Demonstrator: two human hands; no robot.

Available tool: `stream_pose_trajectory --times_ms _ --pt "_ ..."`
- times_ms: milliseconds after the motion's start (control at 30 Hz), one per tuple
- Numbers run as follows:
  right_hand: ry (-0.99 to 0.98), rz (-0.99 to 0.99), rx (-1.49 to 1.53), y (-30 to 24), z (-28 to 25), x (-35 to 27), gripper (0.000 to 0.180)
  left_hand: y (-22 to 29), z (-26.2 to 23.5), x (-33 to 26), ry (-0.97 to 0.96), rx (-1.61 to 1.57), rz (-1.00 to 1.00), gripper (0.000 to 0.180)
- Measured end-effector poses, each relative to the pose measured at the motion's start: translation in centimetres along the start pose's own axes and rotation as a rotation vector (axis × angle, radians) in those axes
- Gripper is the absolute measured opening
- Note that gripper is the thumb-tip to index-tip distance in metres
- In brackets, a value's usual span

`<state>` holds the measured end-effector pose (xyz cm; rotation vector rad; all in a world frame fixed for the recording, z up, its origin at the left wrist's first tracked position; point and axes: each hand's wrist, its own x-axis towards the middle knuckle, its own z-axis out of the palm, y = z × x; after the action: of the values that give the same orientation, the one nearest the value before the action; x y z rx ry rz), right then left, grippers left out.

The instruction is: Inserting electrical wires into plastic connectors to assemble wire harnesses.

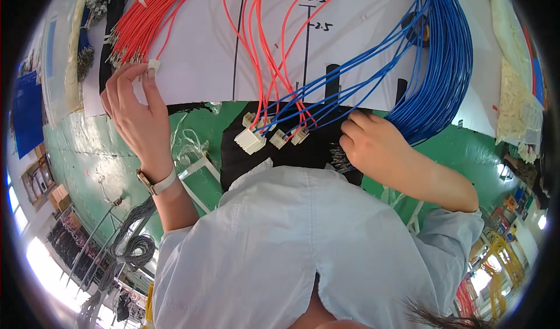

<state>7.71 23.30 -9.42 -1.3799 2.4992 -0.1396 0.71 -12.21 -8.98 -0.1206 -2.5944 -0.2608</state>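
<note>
My left hand (135, 110) is at the left edge of the white board, thumb and fingers pinched on a small white connector housing (153, 65). A red wire runs up from that housing. Beside it are the metal-tipped ends of a thick bundle of red wires (146, 19). My right hand (376, 148) is curled closed over the end of a large blue wire bundle (446, 66); terminal tips show beside its fingers, and what they grip is hidden. Between the hands, several white connector housings (251, 140) with red and blue wires lie on black cloth (233, 165) over my lap.
The white board (198, 54) carries black lines and handwritten marks. A roll of dark tape (417, 30) lies under blue wires. Clear plastic bags (64, 54) hang at the left, and a bag of pale parts (513, 101) is at the right. Grey cable coils (137, 247) hang lower left.
</note>
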Motion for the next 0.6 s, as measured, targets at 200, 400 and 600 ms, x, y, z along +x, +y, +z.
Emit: stream_pose_trajectory --times_ms 200,400,600 --pt "0.167 -0.063 0.235 0.1 -1.6 0.1 0.013 1.6 -0.7 -0.3 -0.045 -0.072 -0.052 0.019" --pt "0.56 0.01 0.5 -0.2 -4.4 1.1 0.016 4.3 -2.4 -1.6 -0.031 -1.112 -0.325 0.018" --pt "0.755 0.003 0.564 0.4 -6.5 3.9 0.017 7.9 -2.9 -3.3 -0.536 -1.633 -0.356 0.028"
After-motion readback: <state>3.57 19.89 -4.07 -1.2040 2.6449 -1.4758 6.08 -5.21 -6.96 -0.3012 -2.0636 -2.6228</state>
